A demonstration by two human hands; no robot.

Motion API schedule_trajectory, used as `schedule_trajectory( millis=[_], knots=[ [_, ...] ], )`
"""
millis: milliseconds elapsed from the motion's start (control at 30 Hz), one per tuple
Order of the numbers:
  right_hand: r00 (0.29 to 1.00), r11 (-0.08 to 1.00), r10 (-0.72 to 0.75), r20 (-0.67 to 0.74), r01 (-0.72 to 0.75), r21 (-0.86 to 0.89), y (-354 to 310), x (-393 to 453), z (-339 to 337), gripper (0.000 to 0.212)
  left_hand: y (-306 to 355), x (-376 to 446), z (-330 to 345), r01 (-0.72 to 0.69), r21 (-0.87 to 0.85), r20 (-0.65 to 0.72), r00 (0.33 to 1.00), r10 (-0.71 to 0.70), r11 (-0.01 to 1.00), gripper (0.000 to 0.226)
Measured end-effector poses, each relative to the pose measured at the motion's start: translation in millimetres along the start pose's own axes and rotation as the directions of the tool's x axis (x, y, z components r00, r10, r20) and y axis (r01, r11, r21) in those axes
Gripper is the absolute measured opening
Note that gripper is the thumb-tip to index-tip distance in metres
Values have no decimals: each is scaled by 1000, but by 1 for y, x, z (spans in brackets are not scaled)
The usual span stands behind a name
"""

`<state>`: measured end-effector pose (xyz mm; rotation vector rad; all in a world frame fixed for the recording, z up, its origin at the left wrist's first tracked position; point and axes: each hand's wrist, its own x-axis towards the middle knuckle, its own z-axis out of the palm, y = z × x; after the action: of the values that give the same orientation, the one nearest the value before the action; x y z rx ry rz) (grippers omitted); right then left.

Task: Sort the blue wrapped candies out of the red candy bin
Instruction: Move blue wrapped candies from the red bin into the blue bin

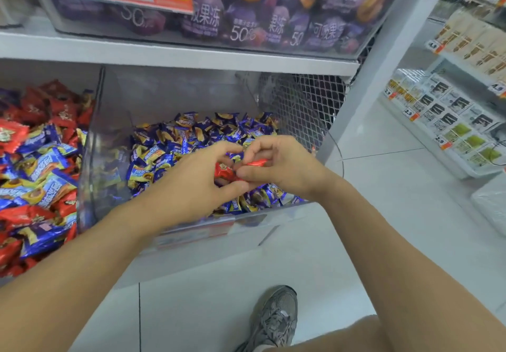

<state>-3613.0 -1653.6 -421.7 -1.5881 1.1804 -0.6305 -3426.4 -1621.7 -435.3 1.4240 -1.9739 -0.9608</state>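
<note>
- Hands meet over your blue bin [115, 143]: left hand [197, 179] and right hand [279, 165] both pinch red candies [225, 172].
- Blue candies [41, 165] lie mixed in the red bin [54, 110], left of your left hand.

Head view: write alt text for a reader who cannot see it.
Both hands, left and right, hold red wrapped candies above a clear bin of blue wrapped candies. To the left, another bin holds mixed red and blue candies; a shoe shows on the floor below.
</note>
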Motion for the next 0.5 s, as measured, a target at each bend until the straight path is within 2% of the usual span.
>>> schedule_trajectory(
  millis=[67,200,367,500],
  knots=[
    [1000,996,-27,14,26,85,-2,2,3,17,0,3,-1,-38,-5,-50,998,38,999,32],
    [1000,969,-9,30,1,248,-1,3,2,19,-11,6,-8,-3,-54,-107,994,-3,999,27],
    [981,974,94,-171,-55,222,2,11,-11,9,-4,-2,-18,43,45,-184,982,-34,998,7],
    [935,987,158,-319,-138,86,-2,11,-26,8,9,-30,-40,16,-12,-332,943,-19,1000,14]
  ],
)
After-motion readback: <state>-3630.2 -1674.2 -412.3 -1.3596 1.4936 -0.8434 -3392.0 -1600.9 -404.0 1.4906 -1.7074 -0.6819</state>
